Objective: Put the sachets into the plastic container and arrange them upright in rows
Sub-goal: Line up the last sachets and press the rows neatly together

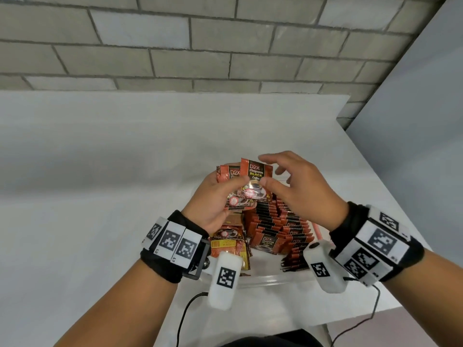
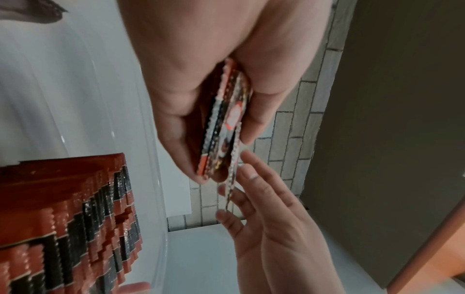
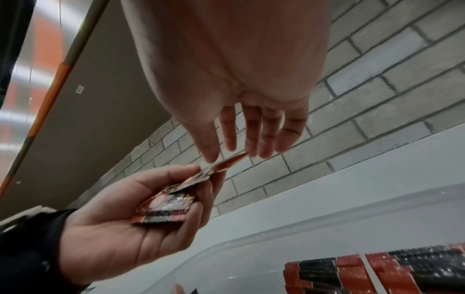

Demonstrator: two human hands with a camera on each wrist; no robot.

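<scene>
Grey brick wall behind a white tabletop. L hand gripped a small fan of red-and-black foil coffee sachets above the clear plastic container, w/ rows of sachets upright inside. R hand, fingers spread loose, reached the front sachet.
</scene>
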